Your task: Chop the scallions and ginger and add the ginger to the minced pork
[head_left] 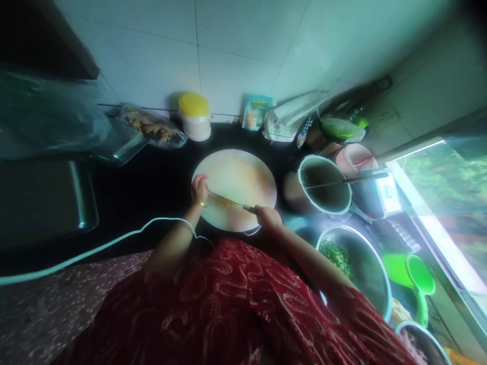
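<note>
A round white cutting board with brownish stains lies on the dark counter in front of me. My right hand is closed round the dark handle of a kitchen knife, at the board's right front. The blade runs left across the board to my left hand, whose fingers are curled at the blade's tip over the left edge. Just what those fingers grip is partly hidden. Under and beside the blade lie thin yellow shreds, too small to name surely.
Behind the board stand a yellow-lidded jar, a packet and a white bag. To the right are a deep pot, a metal bowl with chopped greens and a green mug. A white cable crosses the left front.
</note>
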`<control>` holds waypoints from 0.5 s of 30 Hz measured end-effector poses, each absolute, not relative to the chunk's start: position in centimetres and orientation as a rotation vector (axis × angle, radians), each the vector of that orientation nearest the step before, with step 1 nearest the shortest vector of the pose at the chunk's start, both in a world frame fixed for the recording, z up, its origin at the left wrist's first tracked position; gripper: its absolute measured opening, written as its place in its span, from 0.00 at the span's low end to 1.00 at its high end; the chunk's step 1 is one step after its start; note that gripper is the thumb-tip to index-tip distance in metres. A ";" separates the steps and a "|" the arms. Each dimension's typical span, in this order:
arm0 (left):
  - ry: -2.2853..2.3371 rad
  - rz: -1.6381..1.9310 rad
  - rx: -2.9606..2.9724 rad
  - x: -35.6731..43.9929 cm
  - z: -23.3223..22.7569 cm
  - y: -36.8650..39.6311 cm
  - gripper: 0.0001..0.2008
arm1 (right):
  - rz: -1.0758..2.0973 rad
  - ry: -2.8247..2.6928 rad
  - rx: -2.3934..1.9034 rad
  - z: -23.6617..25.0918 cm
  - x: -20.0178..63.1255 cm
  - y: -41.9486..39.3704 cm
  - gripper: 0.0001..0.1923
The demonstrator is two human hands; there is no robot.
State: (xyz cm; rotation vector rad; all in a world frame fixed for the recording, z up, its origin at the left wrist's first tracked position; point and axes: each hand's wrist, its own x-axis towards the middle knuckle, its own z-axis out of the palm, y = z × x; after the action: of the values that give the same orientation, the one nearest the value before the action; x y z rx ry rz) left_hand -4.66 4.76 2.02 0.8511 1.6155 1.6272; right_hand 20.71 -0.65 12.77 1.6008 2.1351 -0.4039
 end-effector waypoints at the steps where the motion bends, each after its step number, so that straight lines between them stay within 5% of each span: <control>1: 1.609 1.635 0.898 -4.6 2.1 4.7 0.07 | -0.414 2.116 1.621 12.8 20.7 -0.8 0.14; 15: 1.542 1.667 0.951 -5.9 2.8 3.7 0.08 | -0.433 2.140 1.662 12.5 19.5 -3.6 0.14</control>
State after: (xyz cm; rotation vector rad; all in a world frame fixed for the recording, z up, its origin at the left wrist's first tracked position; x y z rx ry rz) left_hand -5.86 3.66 2.78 0.9510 1.5418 1.6673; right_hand 19.55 -3.61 12.51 1.6619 2.1399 -0.4334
